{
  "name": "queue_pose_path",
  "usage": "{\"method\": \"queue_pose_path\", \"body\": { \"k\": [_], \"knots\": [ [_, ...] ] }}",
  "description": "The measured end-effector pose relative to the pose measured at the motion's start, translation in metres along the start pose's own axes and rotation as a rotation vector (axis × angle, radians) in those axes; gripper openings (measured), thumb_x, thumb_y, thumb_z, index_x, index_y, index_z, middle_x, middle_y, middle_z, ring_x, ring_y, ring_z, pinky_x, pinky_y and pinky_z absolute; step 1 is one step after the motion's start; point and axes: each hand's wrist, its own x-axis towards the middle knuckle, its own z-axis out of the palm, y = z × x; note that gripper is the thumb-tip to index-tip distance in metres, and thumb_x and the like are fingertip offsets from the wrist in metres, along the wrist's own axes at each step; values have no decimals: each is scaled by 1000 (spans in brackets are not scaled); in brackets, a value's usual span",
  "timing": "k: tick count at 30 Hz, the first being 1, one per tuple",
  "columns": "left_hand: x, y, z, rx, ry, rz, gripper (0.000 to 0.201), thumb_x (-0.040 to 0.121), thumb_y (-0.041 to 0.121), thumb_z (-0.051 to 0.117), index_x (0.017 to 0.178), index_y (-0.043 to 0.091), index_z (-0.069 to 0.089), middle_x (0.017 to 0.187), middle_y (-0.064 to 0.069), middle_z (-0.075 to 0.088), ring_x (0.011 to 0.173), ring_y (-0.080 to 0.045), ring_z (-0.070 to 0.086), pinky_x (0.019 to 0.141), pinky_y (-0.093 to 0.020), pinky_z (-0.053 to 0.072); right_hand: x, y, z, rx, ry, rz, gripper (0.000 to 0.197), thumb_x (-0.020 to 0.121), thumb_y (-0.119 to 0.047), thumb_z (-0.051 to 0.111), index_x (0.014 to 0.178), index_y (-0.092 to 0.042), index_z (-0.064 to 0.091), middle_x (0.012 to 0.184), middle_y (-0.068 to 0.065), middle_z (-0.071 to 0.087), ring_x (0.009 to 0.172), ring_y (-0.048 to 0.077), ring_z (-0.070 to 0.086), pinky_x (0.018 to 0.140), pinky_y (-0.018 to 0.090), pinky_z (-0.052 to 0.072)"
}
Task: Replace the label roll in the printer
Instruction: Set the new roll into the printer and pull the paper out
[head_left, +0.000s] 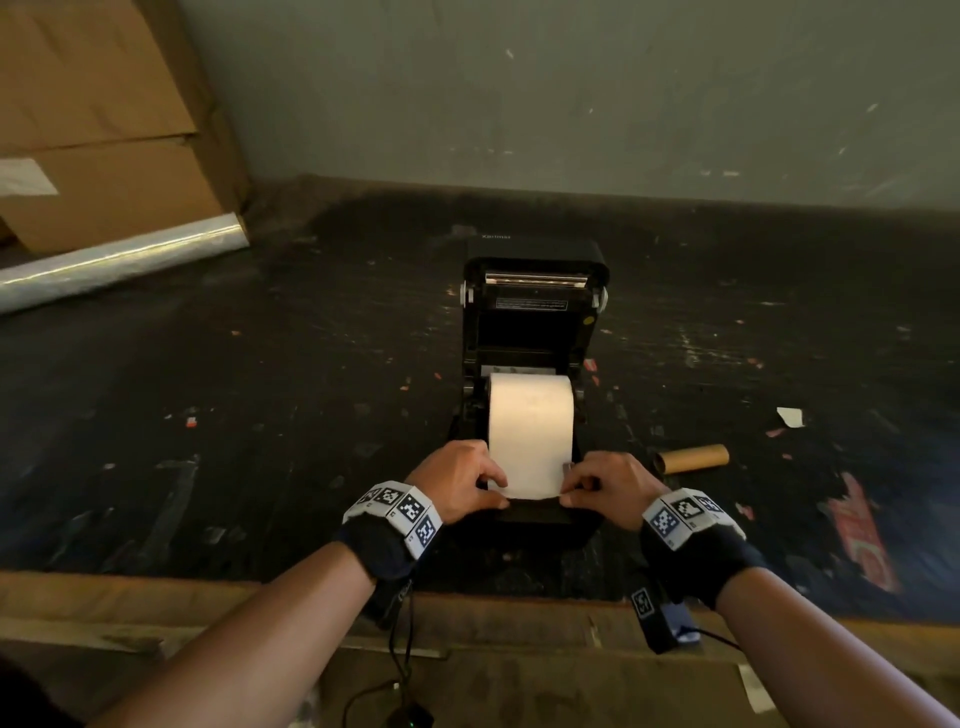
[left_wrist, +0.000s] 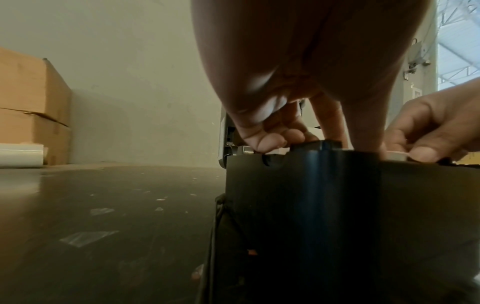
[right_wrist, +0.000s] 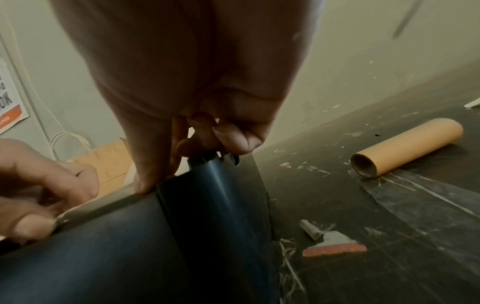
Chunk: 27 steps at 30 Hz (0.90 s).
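Observation:
A black label printer (head_left: 535, 312) stands on the dark table with its lid tipped back. A white label roll (head_left: 530, 415) sits in its bay, and the free end of the paper (head_left: 530, 483) runs toward me over the front edge. My left hand (head_left: 483, 491) pinches the left corner of that paper end; my right hand (head_left: 579, 493) pinches the right corner. In the left wrist view the left hand (left_wrist: 275, 142) sits on top of the printer body (left_wrist: 337, 205). The right wrist view shows the right hand (right_wrist: 166, 174) on the paper edge (right_wrist: 103, 205).
An empty brown cardboard core (head_left: 691, 458) lies on the table to the right of the printer, also in the right wrist view as the core (right_wrist: 410, 148). Stacked cardboard boxes (head_left: 104, 130) and a film roll (head_left: 119, 260) stand at the back left. Paper scraps (head_left: 789, 415) litter the table.

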Motion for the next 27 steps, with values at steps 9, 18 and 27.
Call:
{"method": "queue_pose_path", "body": {
  "k": [9,18,27],
  "knots": [
    [-9,13,2,67,20,1,29,81,35,67,105,19,70,93,6,50,86,-7,48,76,-24,39,-10,-7,2,3,-29,-18,16,86,-24,61,96,-15,69,89,-8,53,85,8,50,70,11,33],
    [-40,44,12,23,40,-25,22,83,28,66,95,12,75,98,-3,66,93,-16,59,83,-28,46,-54,-6,17,69,67,-57,12,82,-25,65,89,-15,65,89,-4,55,81,10,52,64,8,34],
    [-75,62,26,47,169,-85,23,86,26,63,101,13,74,99,-2,64,86,-9,51,80,-21,39,-78,-11,34,-17,209,-148,10,81,-19,67,89,-15,64,91,-2,59,78,9,52,68,9,39]
  ]
}}
